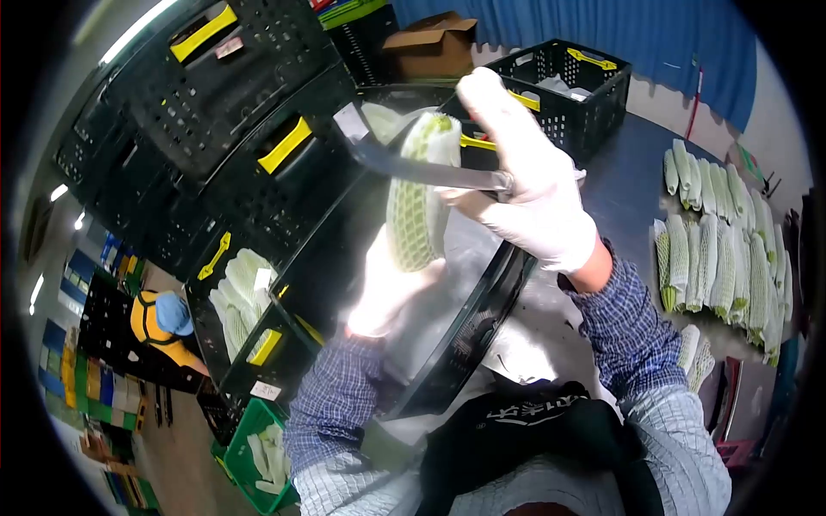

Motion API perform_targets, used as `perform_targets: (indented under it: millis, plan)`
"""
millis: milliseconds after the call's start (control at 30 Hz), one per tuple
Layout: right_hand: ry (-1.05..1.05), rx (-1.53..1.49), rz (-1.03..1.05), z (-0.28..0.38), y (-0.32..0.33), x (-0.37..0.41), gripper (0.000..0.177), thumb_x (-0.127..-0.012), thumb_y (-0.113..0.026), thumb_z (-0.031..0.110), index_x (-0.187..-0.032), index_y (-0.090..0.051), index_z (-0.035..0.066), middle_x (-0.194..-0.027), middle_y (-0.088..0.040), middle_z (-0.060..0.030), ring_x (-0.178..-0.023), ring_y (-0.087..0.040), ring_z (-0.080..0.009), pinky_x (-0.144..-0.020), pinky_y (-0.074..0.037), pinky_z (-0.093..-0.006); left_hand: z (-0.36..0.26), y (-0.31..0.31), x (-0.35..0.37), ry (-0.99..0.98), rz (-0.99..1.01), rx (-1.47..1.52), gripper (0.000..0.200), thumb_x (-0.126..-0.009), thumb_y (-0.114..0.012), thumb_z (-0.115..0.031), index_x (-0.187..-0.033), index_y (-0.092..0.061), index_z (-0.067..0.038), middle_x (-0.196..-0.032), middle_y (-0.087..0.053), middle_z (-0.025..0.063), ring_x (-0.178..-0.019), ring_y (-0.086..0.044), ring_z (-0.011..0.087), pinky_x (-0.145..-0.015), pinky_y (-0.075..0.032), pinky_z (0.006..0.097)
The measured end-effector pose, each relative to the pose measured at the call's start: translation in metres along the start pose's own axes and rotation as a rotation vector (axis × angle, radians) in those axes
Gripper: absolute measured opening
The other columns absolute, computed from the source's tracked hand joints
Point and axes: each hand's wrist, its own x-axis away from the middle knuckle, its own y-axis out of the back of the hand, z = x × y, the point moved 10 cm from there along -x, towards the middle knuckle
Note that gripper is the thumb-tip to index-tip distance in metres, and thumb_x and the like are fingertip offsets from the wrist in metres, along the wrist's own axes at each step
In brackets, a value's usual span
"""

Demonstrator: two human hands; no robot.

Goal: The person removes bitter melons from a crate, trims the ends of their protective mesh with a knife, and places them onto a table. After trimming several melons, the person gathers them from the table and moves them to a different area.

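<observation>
A green gourd in white foam netting (417,206) stands nearly upright at the centre. My left hand (385,288), in a white glove, is wrapped round its lower end. Gloved too, my right hand (538,181) is at the right of the gourd and grips one end of a dark grey strip (430,170). This strip crosses in front of the gourd's upper part and runs up to the left, with a white label (351,123) near its far end. Below the hands is a black crate (469,335) with a clear liner.
Many netted gourds (723,267) lie on the dark table (637,185) at the right. Black crates (249,95) are stacked at the left. Another crate (602,103) and a cardboard box (430,47) stand behind. A green crate (245,439) and a person in orange (159,322) are lower left.
</observation>
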Motion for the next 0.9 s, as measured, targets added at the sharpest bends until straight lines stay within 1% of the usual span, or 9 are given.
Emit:
perform_targets:
  millis: [67,167,267,333,533,567,667,733,900]
  plan:
    - [0.049,0.055,0.035,0.002,-0.009,-0.004,0.069,-0.071,-0.082,0.014,-0.135,-0.056,0.009,-0.148,-0.046,-0.0208,-0.092,-0.072,-0.0269,-0.078,-0.058,-0.0295,0.003,-0.003,-0.001,0.044,0.016,-0.064,0.072,-0.072,-0.084,-0.012,-0.135,-0.048,-0.002,-0.119,-0.062,0.0111,-0.107,-0.061,0.0181,-0.098,-0.049,0.0351]
    - [0.284,0.165,-0.111,0.02,-0.006,0.013,0.029,-0.078,-0.075,0.009,-0.106,-0.071,0.01,-0.124,-0.064,-0.0191,-0.07,-0.07,-0.025,-0.065,-0.057,-0.0313,-0.003,-0.017,0.001,0.114,0.074,0.058,0.07,-0.076,-0.081,-0.012,-0.136,-0.048,-0.002,-0.123,-0.061,0.0123,-0.107,-0.062,0.0188,-0.096,-0.051,0.0334]
    - [0.304,-0.006,0.059,0.031,-0.022,0.038,0.041,-0.071,-0.071,0.008,-0.112,-0.069,0.009,-0.095,-0.072,-0.0102,-0.063,-0.066,-0.0198,-0.054,-0.051,-0.0291,0.011,-0.017,0.0,0.159,0.096,0.338,0.059,-0.083,-0.075,-0.009,-0.136,-0.049,-0.001,-0.121,-0.063,0.0122,-0.102,-0.066,0.0212,-0.092,-0.053,0.0332]
    - [0.204,-0.059,0.223,0.032,-0.045,0.052,0.052,-0.069,-0.072,0.013,-0.12,-0.064,0.007,-0.079,-0.068,-0.0097,-0.064,-0.067,-0.0246,-0.056,-0.052,-0.0326,0.008,-0.02,-0.003,0.122,0.271,0.106,0.051,-0.084,-0.075,-0.007,-0.13,-0.053,0.0,-0.117,-0.065,0.0106,-0.104,-0.066,0.0206,-0.092,-0.056,0.0339]
    - [-0.124,-0.274,0.506,0.023,-0.079,0.061,0.08,-0.072,-0.069,0.016,-0.147,-0.041,0.005,-0.077,-0.066,-0.0177,-0.068,-0.068,-0.0296,-0.061,-0.054,-0.0383,0.012,-0.004,0.003,0.077,0.027,0.203,0.062,-0.076,-0.082,-0.01,-0.129,-0.053,0.001,-0.116,-0.065,0.0121,-0.105,-0.066,0.0212,-0.094,-0.053,0.0311]
    - [-0.105,-0.364,0.534,0.033,-0.073,0.056,0.089,-0.071,-0.071,0.011,-0.152,-0.035,0.008,-0.08,-0.069,-0.0131,-0.063,-0.068,-0.0272,-0.065,-0.056,-0.0308,0.012,-0.004,0.003,0.063,0.023,0.175,0.061,-0.077,-0.082,-0.01,-0.129,-0.053,0.001,-0.116,-0.065,0.0122,-0.105,-0.066,0.0213,-0.094,-0.053,0.0312]
    - [0.115,-0.281,0.524,0.059,-0.084,0.058,0.083,-0.071,-0.071,0.009,-0.148,-0.04,0.003,-0.076,-0.068,-0.0111,-0.06,-0.066,-0.0265,-0.064,-0.056,-0.0311,0.006,0.001,0.004,-0.057,-0.024,0.024,0.06,-0.078,-0.082,-0.01,-0.129,-0.053,0.0,-0.117,-0.065,0.0127,-0.106,-0.066,0.0216,-0.093,-0.053,0.0314]
    - [0.159,-0.218,0.667,0.069,-0.091,0.062,0.044,-0.076,-0.067,0.006,-0.12,-0.066,0.002,-0.082,-0.071,-0.0091,-0.069,-0.069,-0.0257,-0.065,-0.056,-0.0315,0.0,0.003,0.005,-0.146,-0.043,-0.102,0.059,-0.079,-0.082,-0.01,-0.129,-0.053,0.0,-0.117,-0.065,0.0129,-0.106,-0.065,0.0218,-0.093,-0.054,0.0315]
    - [0.286,-0.341,0.397,0.067,-0.108,0.108,0.028,-0.087,-0.065,0.01,-0.115,-0.069,0.007,-0.095,-0.072,-0.0083,-0.08,-0.07,-0.0201,-0.07,-0.057,-0.0274,-0.009,0.006,0.004,-0.372,-0.084,-0.369,0.057,-0.081,-0.081,-0.01,-0.129,-0.052,-0.001,-0.118,-0.064,0.0137,-0.107,-0.065,0.0223,-0.092,-0.054,0.0319]
